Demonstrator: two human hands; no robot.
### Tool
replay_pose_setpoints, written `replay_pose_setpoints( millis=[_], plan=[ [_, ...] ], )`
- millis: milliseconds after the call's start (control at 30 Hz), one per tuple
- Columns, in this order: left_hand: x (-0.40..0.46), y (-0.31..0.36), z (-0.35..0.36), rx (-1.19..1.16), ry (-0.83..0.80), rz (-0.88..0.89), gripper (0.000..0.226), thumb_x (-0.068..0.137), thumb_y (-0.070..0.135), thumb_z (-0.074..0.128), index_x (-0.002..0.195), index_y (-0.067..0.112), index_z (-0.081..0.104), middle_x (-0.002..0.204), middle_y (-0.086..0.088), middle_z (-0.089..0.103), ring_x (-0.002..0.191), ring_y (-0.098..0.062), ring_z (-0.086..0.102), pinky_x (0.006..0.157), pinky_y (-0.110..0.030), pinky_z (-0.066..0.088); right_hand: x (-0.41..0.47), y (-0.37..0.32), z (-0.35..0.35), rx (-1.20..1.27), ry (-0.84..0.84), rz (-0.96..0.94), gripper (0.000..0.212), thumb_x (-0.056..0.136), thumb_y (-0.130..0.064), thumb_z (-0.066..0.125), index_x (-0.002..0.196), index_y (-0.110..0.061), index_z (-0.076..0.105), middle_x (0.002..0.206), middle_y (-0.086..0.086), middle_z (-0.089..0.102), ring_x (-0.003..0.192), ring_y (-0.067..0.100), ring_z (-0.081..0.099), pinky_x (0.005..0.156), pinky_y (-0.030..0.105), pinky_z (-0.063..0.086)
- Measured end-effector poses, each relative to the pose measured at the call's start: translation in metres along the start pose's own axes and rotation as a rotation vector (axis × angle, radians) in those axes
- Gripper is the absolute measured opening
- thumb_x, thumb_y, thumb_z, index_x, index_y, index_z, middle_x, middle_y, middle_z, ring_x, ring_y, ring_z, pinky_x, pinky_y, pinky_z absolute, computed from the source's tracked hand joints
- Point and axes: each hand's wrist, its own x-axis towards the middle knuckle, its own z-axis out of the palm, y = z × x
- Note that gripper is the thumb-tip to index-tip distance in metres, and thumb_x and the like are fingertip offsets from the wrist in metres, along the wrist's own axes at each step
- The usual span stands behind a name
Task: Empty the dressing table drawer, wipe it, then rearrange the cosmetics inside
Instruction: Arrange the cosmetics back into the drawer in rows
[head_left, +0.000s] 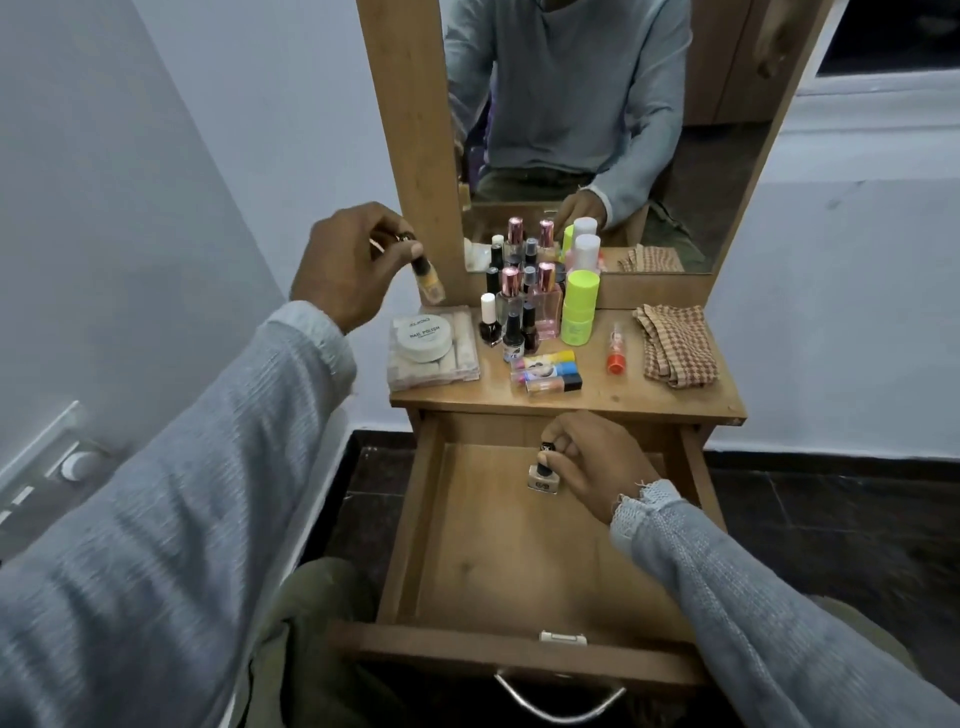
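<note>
Beige polish bottle (543, 475) pinched by right hand (592, 462); left hand (348, 265) pinches yellow bottle (428, 278).

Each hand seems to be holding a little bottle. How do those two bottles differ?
The bottle in the left hand is yellowish and hangs in the air, tilted, beside the mirror frame. The bottle in the right hand is pale beige with a black cap and stands upright on the floor of the open drawer. The yellowish one's cap is hidden by fingers; the beige one's cap shows. Both are small and held at the top.
</note>
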Motion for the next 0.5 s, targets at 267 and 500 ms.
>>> replay_pose_setpoints(
  millis=[267, 500],
  plan=[
    [-0.127, 0.005, 0.007, -0.003, -0.242, 0.026, 0.007, 0.084, 0.029, 0.071, 0.088, 0.024, 0.068, 0.083, 0.009, 0.067, 0.072, -0.009, 0.059, 0.068, -0.022, 0.045, 0.001, -0.005, 0.031, 0.049, -0.073, 0.063, 0.009, 0.081, -0.019, 0.067, 0.082, -0.022, 0.059, 0.078, -0.011, 0.056, 0.071, 0.007, 0.053, 0.067, 0.023, 0.045],
    [-0.179, -0.009, 0.078, 0.140, -0.465, -0.106, 0.011, 0.086, 0.035, 0.068, 0.093, 0.028, 0.063, 0.096, 0.007, 0.067, 0.085, -0.015, 0.064, 0.075, -0.035, 0.054, 0.001, -0.011, 0.039, 0.077, -0.070, 0.085, 0.010, 0.079, -0.018, 0.069, 0.078, -0.021, 0.060, 0.077, -0.006, 0.059, 0.070, 0.010, 0.055, 0.070, 0.031, 0.050]
  ],
)
